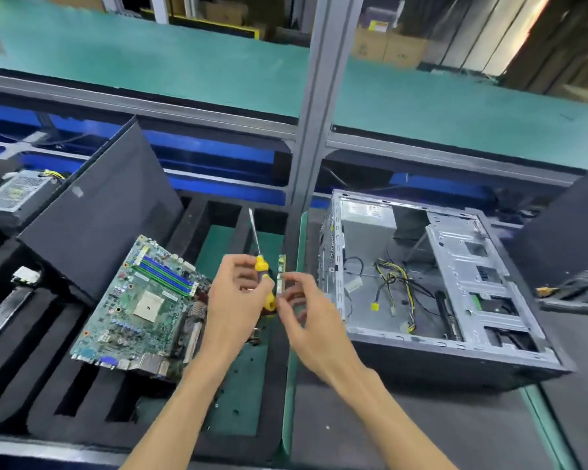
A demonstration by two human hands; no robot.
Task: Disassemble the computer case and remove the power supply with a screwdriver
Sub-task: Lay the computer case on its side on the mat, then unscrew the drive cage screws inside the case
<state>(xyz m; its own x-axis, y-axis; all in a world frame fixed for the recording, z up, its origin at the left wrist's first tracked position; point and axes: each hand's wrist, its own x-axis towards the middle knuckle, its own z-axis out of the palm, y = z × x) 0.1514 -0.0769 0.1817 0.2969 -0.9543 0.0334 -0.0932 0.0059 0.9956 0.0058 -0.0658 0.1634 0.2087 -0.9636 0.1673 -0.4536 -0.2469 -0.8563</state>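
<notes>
Open computer case [421,283] on its side — power supply [367,220] inside; screwdriver [260,262] upright.

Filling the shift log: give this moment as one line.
left hand: grips screwdriver, tip up | right hand: pinches small card | motherboard: on foam tray | case: open, power supply inside

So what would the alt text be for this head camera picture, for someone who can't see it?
A person's left hand holds a yellow-handled screwdriver upright while the right hand pinches a small green circuit card beside it. To the left a motherboard lies on black foam; to the right sits an open computer case with loose cables inside.
</notes>
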